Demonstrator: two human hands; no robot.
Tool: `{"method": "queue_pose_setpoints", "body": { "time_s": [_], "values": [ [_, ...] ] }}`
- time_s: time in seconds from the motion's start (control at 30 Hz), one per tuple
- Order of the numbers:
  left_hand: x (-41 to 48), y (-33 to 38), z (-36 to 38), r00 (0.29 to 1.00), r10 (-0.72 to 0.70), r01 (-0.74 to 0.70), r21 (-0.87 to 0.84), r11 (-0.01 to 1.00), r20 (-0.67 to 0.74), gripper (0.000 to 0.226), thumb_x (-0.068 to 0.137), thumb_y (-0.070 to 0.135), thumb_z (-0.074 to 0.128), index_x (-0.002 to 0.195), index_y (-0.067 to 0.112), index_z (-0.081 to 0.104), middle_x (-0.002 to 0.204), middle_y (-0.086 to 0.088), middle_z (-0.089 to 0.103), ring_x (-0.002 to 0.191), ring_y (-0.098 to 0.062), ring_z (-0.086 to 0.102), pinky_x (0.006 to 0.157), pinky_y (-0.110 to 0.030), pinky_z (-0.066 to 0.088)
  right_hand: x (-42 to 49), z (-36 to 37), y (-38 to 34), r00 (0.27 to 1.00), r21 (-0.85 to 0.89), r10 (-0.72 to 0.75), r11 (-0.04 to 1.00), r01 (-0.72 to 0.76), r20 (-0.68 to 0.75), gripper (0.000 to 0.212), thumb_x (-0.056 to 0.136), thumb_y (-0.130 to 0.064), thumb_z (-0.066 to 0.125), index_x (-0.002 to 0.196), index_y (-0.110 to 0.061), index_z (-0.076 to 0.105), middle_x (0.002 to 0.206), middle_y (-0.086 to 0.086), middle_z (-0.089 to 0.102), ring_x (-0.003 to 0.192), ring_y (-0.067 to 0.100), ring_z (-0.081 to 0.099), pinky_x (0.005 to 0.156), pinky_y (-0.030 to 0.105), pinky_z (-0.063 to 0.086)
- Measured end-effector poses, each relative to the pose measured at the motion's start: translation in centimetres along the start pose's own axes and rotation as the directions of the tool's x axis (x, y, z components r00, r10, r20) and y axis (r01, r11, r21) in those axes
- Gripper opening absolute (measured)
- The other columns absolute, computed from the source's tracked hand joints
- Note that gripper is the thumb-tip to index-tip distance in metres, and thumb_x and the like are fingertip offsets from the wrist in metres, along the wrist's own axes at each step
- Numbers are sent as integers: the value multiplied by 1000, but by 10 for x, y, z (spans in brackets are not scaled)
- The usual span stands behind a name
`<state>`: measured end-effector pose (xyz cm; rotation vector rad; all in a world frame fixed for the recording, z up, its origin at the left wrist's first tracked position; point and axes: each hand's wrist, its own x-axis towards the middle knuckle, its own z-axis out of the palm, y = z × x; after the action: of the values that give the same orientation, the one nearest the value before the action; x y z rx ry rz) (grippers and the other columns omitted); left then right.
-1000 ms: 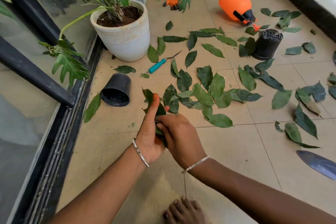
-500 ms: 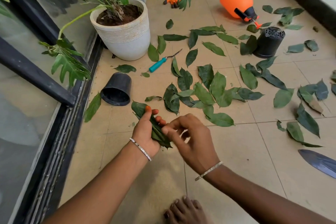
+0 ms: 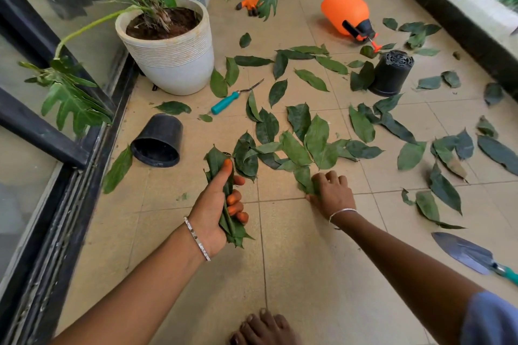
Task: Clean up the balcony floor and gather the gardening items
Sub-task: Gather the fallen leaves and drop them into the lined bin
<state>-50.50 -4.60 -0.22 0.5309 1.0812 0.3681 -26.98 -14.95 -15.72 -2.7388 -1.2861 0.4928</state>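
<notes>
Green bunch (image 3: 217,161) stayed clenched in the fingers (image 3: 234,200) of your left hand (image 3: 213,210); your right hand (image 3: 333,193) had left it and dropped to the floor (image 3: 308,260), fingers curled over the next leaf (image 3: 302,179), grip unclear. Many leaves (image 3: 316,134) still lay scattered.

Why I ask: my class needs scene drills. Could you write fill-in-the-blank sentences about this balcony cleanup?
1. The left hand grips a bunch of leaves, while the right hand grasps a leaf lying on the balcony ____.
2. The sprayer is ____ in colour.
3. The black pot nearest the left hand lies on its ____.

Missing words: floor; orange; side.
</notes>
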Motion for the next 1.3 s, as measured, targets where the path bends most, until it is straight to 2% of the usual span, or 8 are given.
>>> {"method": "queue_pose_setpoints", "body": {
  "time_s": [0.3, 0.5, 0.6, 0.77, 0.9, 1.03, 1.17, 1.3],
  "values": [
    [-6, 8, -15, 1000, -9, 9, 2, 1000, -9, 57, 80, 73, 55, 79, 16, 55, 50, 4, 29, 36, -9, 26, 41, -17, 29, -9, 8, -6, 976, 154, -99, 980, 129, -192, 13, 93, -30, 49, 92, -18, 46, 81, 1, 54, 74, 21, 49, 68, 35, 38],
    [-7, 11, -23, 1000, -11, 12, 4, 1000, -19, 55, 82, 71, 56, 80, 16, 56, 50, 4, 30, 36, -9, 26, 40, -18, 29, 18, -17, -25, 942, 469, 78, 879, 90, -327, 7, 97, -12, 45, 102, -11, 41, 68, 1, 52, 55, 21, 51, 47, 27, 36],
    [-6, 12, -25, 1000, -10, 10, -4, 1000, -22, 55, 82, 70, 57, 80, 16, 56, 50, 4, 30, 36, -9, 26, 40, -19, 30, 44, -26, -30, 978, 386, 53, 922, 30, -202, 33, 95, -27, 57, 119, -10, 42, 81, 3, 59, 64, 20, 57, 54, 27, 46],
    [-5, 15, -28, 1000, -25, 25, -29, 999, -17, 53, 83, 68, 57, 81, 16, 57, 52, 3, 30, 39, -9, 26, 43, -18, 31, 79, -32, -46, 1000, 151, 21, 988, -22, 10, 63, 88, -49, 65, 135, -12, 44, 128, 15, 50, 110, 34, 58, 96, 47, 51],
    [-2, 18, -31, 1000, -29, 29, -54, 998, -1, 49, 84, 65, 59, 81, 16, 58, 54, 3, 30, 40, -10, 26, 45, -20, 30, 88, -26, -56, 997, 39, 54, 998, -56, 58, 56, 91, -44, 62, 133, -10, 44, 129, 17, 47, 107, 39, 60, 94, 50, 53],
    [2, 20, -38, 999, -31, 32, -55, 998, 7, 48, 85, 63, 60, 81, 16, 58, 55, 3, 30, 41, -10, 25, 46, -20, 30, 85, -21, -47, 1000, 49, -7, 999, 7, 4, 25, 97, -23, 51, 116, -6, 52, 112, 18, 60, 98, 36, 61, 86, 45, 53],
    [5, 22, -39, 1000, -21, 22, -44, 999, 17, 47, 85, 63, 59, 82, 16, 58, 55, 3, 30, 41, -11, 25, 46, -22, 30, 67, -27, -37, 986, 435, 93, 900, -23, -140, 16, 99, -21, 49, 103, -7, 54, 88, 11, 61, 80, 29, 60, 68, 37, 49],
    [4, 21, -33, 999, -7, 8, -42, 999, 35, 46, 86, 61, 58, 80, 16, 58, 54, 3, 29, 42, -11, 25, 45, -21, 30, 43, -25, -15, 928, 751, 315, 658, -61, -200, 10, 96, -13, 45, 104, -13, 51, 92, 13, 62, 79, 32, 64, 71, 50, 58]
  ]
}}
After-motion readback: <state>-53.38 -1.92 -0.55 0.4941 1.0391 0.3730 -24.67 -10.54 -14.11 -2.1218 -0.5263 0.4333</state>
